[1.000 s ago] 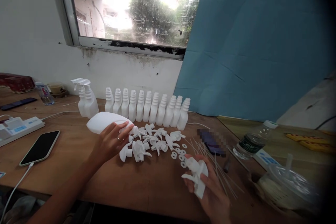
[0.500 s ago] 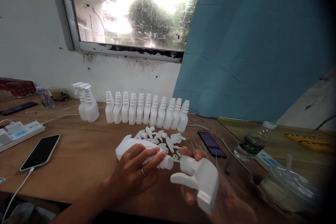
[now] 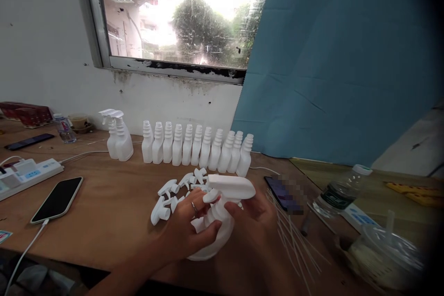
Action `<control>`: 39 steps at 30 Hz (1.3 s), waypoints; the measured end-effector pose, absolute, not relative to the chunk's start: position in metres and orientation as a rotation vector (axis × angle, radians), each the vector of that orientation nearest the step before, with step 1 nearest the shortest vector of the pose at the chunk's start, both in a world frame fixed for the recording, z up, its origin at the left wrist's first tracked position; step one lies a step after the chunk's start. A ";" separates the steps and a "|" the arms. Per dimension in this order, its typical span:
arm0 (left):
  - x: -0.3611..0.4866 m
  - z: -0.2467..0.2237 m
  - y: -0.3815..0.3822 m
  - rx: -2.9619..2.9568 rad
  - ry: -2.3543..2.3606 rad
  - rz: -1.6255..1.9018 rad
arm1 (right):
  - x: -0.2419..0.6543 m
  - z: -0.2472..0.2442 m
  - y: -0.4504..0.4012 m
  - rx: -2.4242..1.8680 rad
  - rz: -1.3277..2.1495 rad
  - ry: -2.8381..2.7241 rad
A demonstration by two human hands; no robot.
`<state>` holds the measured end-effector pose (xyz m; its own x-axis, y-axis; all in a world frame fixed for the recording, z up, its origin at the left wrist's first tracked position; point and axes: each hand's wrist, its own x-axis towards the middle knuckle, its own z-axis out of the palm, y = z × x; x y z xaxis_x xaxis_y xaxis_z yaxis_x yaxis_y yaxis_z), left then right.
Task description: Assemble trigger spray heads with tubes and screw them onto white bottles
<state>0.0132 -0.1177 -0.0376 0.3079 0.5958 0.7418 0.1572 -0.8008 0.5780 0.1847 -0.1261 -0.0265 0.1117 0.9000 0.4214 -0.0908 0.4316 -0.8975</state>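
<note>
A white spray bottle (image 3: 217,243) stands slightly tilted at the table's front, its trigger spray head (image 3: 234,186) sitting on the neck with the trigger toward the left. My left hand (image 3: 185,224) is wrapped round the bottle's upper body. Around the collar of the spray head closes my right hand (image 3: 256,217), thumb in front. Whether the collar is fully seated cannot be seen behind the fingers. Loose white trigger heads (image 3: 160,211) lie just behind and left of my hands. To the right, several thin white dip tubes (image 3: 294,240) are fanned out on the table.
A row of open white bottles (image 3: 177,145) lines the back, with two capped spray bottles (image 3: 123,141) to their left. Phones (image 3: 57,200), a power strip (image 3: 43,170), a water bottle (image 3: 338,194) and a lidded plastic cup (image 3: 385,254) stand around the edges.
The bottle has gone from lying sideways to nearly upright. The spray head, held apart at the right before, now sits on its neck, and both hands have come together round it.
</note>
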 end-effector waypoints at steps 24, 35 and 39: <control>0.024 0.004 -0.112 1.786 0.796 1.569 | 0.152 -0.036 -0.128 -0.779 0.973 -1.170; 0.023 -0.003 -0.115 1.896 0.880 1.683 | 0.141 -0.033 -0.135 -0.736 0.939 -1.082; 0.020 -0.001 -0.116 1.889 0.888 1.593 | 0.141 -0.032 -0.134 -0.757 0.930 -1.052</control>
<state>0.0204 -0.1160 -0.0007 0.0977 0.7540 0.6496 0.1557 -0.6562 0.7383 0.1407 -0.1341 -0.0321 0.2065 0.9034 0.3759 -0.2621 0.4212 -0.8682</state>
